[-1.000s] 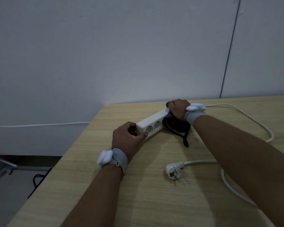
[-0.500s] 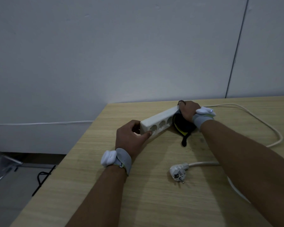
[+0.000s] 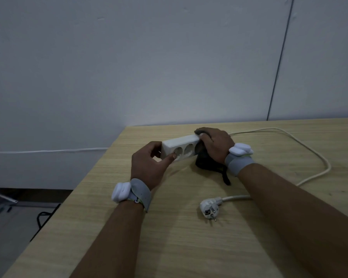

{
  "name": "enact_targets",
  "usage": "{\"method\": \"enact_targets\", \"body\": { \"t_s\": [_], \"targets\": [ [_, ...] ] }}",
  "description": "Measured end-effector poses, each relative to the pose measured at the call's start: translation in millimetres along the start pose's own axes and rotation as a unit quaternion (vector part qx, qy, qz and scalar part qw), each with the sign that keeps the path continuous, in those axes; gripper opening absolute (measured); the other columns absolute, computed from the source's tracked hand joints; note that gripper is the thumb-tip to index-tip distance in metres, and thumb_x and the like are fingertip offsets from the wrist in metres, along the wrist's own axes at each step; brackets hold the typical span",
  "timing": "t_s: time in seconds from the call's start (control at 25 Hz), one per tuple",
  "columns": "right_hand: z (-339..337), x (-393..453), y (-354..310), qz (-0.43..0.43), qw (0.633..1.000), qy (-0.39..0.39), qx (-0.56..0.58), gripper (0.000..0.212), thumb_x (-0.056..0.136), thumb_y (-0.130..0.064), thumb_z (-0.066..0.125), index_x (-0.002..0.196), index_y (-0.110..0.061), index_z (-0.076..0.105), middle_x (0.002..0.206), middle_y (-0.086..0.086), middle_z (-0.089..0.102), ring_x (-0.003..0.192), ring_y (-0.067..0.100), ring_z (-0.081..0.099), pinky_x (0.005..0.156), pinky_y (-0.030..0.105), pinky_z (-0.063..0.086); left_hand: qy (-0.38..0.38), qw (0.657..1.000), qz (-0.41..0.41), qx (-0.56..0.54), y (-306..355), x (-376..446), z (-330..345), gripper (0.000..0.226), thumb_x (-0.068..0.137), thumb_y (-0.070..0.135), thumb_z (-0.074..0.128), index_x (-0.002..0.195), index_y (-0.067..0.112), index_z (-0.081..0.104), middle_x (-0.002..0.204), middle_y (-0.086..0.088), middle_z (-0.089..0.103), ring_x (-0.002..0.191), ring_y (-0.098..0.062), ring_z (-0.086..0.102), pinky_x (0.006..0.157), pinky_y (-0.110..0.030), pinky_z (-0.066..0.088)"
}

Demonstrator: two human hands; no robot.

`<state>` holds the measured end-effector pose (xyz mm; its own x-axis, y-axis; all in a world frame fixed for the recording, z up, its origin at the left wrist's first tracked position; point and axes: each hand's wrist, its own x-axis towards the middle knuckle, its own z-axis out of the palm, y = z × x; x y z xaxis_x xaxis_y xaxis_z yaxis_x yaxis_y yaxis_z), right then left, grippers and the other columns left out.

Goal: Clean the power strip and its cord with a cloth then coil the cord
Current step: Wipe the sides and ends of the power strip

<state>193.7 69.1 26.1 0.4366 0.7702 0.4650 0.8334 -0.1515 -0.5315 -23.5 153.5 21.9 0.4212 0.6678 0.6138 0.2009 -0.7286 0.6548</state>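
Observation:
A white power strip [image 3: 180, 145] is tipped on its side near the table's far edge, sockets facing me. My left hand [image 3: 149, 165] grips its left end, thumb on the socket face. My right hand [image 3: 215, 144] wraps the strip's right end with a dark cloth [image 3: 206, 162] under the palm; a strap of the cloth trails onto the table. The white cord [image 3: 309, 149] loops out to the right and returns to the plug [image 3: 209, 210], which lies loose on the wood in front of my arms.
The wooden table [image 3: 169, 247] ends at its left edge, with floor and a black cable [image 3: 43, 216] below. A grey wall stands right behind the table. Both wrists wear white bands.
The strip has levelled out, its sockets turned more toward me. My right hand with the cloth has slid left along the strip's right end. The plug lies where it was.

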Motion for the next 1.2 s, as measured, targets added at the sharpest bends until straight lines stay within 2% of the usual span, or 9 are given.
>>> {"method": "enact_targets", "body": {
  "t_s": [0.2,0.4,0.56,0.68,0.8,0.88,0.96,1.08,1.2],
  "targets": [
    [12.9,-14.5,-45.8,-0.066,0.996,-0.05,0.02,0.035,0.099,-0.029,0.041,0.127,-0.022,0.06,0.136,-0.001,0.055,0.127,0.021,0.047,0.106,0.027,0.03,-0.011,1.0,-0.004,0.021,-1.6,-4.2,-3.8,0.027,0.07,0.026,0.083,0.093,0.019,0.071,0.08,0.011,0.066,0.073,-0.003,0.063,0.073,-0.026,0.055],
    [18.1,-30.4,-72.9,-0.125,0.988,-0.089,0.035,0.04,0.098,-0.027,0.038,0.135,-0.019,0.052,0.144,0.001,0.047,0.136,0.019,0.038,0.116,0.036,0.02,-0.025,0.999,0.007,0.031,2.3,-5.9,2.2,0.026,0.076,0.039,0.071,0.089,0.017,0.071,0.075,0.007,0.067,0.07,-0.009,0.063,0.069,-0.025,0.051],
    [27.2,-43.7,-82.0,-0.148,0.98,-0.1,0.088,0.043,0.095,-0.027,0.038,0.134,-0.016,0.054,0.144,0.003,0.047,0.136,0.019,0.038,0.116,0.038,0.015,-0.025,0.998,-0.012,0.06,-0.7,-5.2,4.4,0.018,0.077,0.015,0.076,0.093,0.013,0.071,0.077,0.001,0.067,0.072,-0.018,0.062,0.073,-0.029,0.05],
    [17.6,-44.8,-80.4,-0.098,0.972,-0.078,0.199,0.032,0.092,-0.031,0.041,0.093,-0.021,0.072,0.099,0.002,0.071,0.095,0.012,0.061,0.09,0.027,0.043,-0.033,0.998,-0.024,0.045,-4.3,-6.5,2.8,0.021,0.073,0.018,0.08,0.091,0.02,0.07,0.075,0.013,0.063,0.068,-0.001,0.058,0.069,-0.02,0.043],
    [0.3,-28.3,-67.9,0.0,0.96,0.042,0.278,0.033,0.092,-0.03,0.048,0.061,-0.026,0.058,0.067,-0.012,0.062,0.063,-0.002,0.053,0.067,0.014,0.039,-0.043,0.998,-0.038,0.015,-5.2,-6.3,3.2,0.02,0.072,0.031,0.081,0.085,0.03,0.066,0.074,0.019,0.065,0.07,0.006,0.061,0.062,-0.011,0.044],
    [-12.3,-16.8,-53.9,0.081,0.94,0.14,0.301,0.03,0.095,-0.027,0.05,0.069,-0.026,0.065,0.078,-0.009,0.066,0.071,-0.004,0.055,0.07,0.008,0.039,-0.039,0.998,-0.04,-0.004,-3.3,-5.8,4.4,0.023,0.07,0.034,0.081,0.086,0.032,0.065,0.077,0.019,0.066,0.073,0.005,0.062,0.062,-0.01,0.046],
    [-16.6,-14.1,-39.9,0.106,0.942,0.168,0.271,0.027,0.098,-0.027,0.046,0.089,-0.026,0.072,0.095,-0.007,0.071,0.093,0.005,0.062,0.084,0.019,0.044,-0.032,0.999,-0.021,-0.012,0.0,-6.7,6.1,0.024,0.069,0.033,0.081,0.088,0.03,0.067,0.079,0.017,0.066,0.074,0.001,0.062,0.066,-0.018,0.05],
    [1.4,-23.8,-40.7,0.031,0.996,0.018,0.084,0.034,0.099,-0.032,0.039,0.124,-0.024,0.061,0.131,0.0,0.06,0.126,0.019,0.049,0.109,0.035,0.033,-0.027,0.999,0.018,0.0,4.5,-5.6,8.9,0.029,0.069,0.032,0.08,0.094,0.022,0.07,0.083,0.01,0.068,0.076,-0.006,0.062,0.072,-0.029,0.054],
    [18.7,-36.8,-67.0,-0.078,0.996,-0.037,0.034,0.051,0.095,-0.038,0.031,0.14,-0.02,0.046,0.149,-0.001,0.04,0.141,0.017,0.029,0.117,0.037,0.013,-0.005,0.999,0.033,0.007,7.9,-2.7,3.8,0.032,0.071,0.04,0.074,0.094,0.019,0.071,0.082,0.007,0.069,0.074,-0.01,0.062,0.072,-0.03,0.054]
  ]
}}
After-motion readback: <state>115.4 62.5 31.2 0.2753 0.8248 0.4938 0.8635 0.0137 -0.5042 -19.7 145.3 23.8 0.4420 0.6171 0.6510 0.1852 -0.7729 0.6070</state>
